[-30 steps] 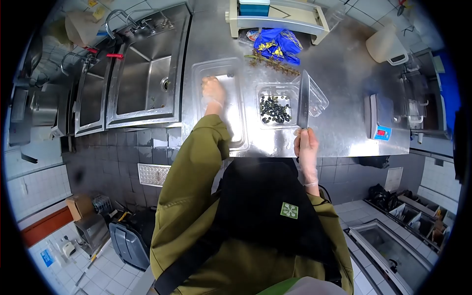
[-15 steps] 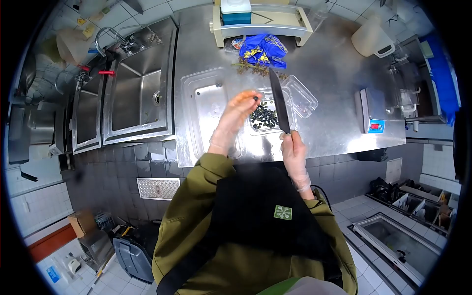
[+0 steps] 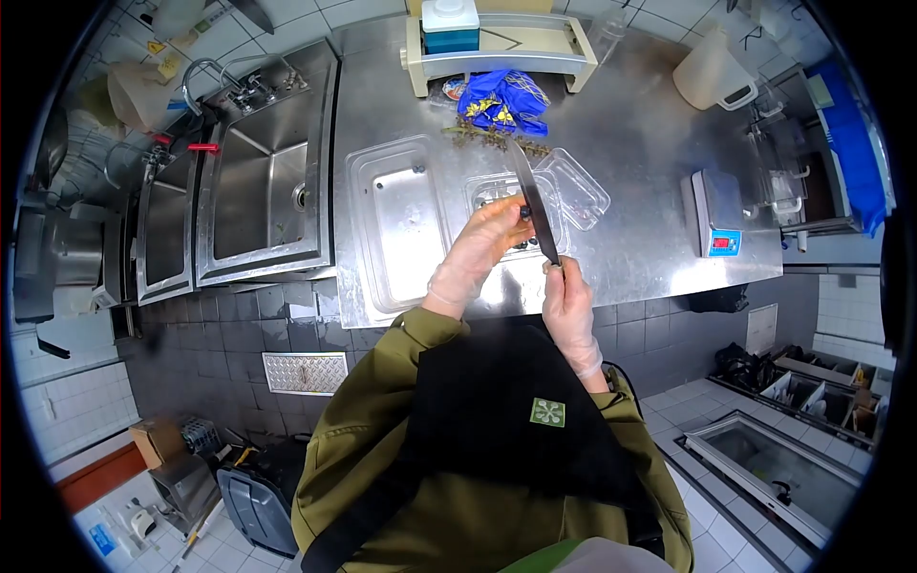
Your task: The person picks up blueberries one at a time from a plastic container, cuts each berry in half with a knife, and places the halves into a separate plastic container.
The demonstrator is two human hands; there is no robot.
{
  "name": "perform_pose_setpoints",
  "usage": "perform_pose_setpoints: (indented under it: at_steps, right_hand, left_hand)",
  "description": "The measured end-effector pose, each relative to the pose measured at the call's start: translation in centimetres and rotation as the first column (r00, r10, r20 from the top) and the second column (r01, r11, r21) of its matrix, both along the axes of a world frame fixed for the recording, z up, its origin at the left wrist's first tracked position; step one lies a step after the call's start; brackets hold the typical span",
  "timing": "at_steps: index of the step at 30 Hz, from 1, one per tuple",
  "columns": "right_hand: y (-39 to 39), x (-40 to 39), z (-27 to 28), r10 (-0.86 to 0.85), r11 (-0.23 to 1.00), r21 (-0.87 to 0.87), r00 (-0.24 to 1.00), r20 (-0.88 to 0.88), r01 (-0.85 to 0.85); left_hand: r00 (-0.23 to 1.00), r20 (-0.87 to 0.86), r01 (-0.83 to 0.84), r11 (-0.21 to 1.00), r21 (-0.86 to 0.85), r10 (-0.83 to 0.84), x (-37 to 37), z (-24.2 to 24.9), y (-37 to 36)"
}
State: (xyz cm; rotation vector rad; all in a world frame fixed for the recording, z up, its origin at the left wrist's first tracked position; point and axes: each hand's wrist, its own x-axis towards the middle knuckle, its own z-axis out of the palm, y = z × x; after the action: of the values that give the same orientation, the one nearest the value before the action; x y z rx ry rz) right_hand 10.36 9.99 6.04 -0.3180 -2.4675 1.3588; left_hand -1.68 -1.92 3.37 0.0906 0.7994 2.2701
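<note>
Gloved and raised over a clear plastic box (image 3: pixel 475 181), my left hand (image 3: pixel 485 246) pinches a small dark berry (image 3: pixel 525 211) beside the knife blade. My right hand (image 3: pixel 570 307), also gloved, grips the handle of a knife (image 3: pixel 537 205) whose dark blade points away from me. Dark berries in the box are mostly hidden behind my left hand. To the left lies a large clear tray (image 3: pixel 401 229) with a few dark berries near its far end. An open clear lid (image 3: pixel 580 188) rests right of the box.
Beyond the box are stems (image 3: pixel 482 136) and a blue bag (image 3: pixel 506 100). A cream stand (image 3: pixel 497 62) is at the back. A scale (image 3: pixel 714 215) and a white jug (image 3: pixel 712 72) stand right; a steel sink (image 3: pixel 260 186) is left.
My left hand has moved right and nearer to me, bringing the berry up to the blade. The knife has shifted slightly. The view has moved a little.
</note>
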Motion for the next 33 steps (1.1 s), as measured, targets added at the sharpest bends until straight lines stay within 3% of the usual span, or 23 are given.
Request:
perform_pose_setpoints:
  at_steps: [6, 9, 14, 18, 21, 24, 33]
  right_hand:
    - [-0.1, 0.1, -0.2, -0.026, 0.996, 0.087, 0.999, 0.019, 0.024]
    - [-0.5, 0.0, -0.4, -0.06, 0.988, 0.147, 0.997, 0.052, 0.052]
    - [-0.6, 0.1, -1.5, -0.085, 0.98, 0.184, 0.996, 0.03, 0.078]
    - [-0.2, -0.6, -2.1, -0.07, 0.991, 0.119, 0.995, 0.077, 0.06]
    - [-0.3, -0.9, -2.3, -0.084, 0.995, 0.069, 0.99, 0.113, 0.077]
    - [-0.4, -1.0, -3.5, -0.112, 0.992, 0.068, 0.99, 0.087, 0.106]
    - [-0.3, -1.6, -4.0, -0.164, 0.983, 0.102, 0.983, 0.079, 0.156]
  left_hand:
    - [0.997, -0.074, 0.013, 1.0, 0.009, -0.012, -0.1, 0.0, 0.2]
    - [0.996, -0.094, -0.01, 0.997, -0.071, 0.004, 0.2, -0.5, 0.8]
    - [0.997, -0.047, 0.05, 0.992, -0.112, -0.056, 0.7, -0.7, 1.3]
    - [0.997, 0.002, 0.082, 0.993, -0.087, -0.082, 1.0, -0.9, 1.6]
    - [0.972, 0.233, 0.027, 0.999, 0.046, -0.037, 0.5, -3.3, 2.5]
    - [0.902, 0.432, -0.046, 0.998, 0.047, 0.021, 0.2, -4.5, 3.4]
    - [0.848, 0.519, -0.158, 0.986, 0.058, 0.106, 0.0, -4.6, 4.3]
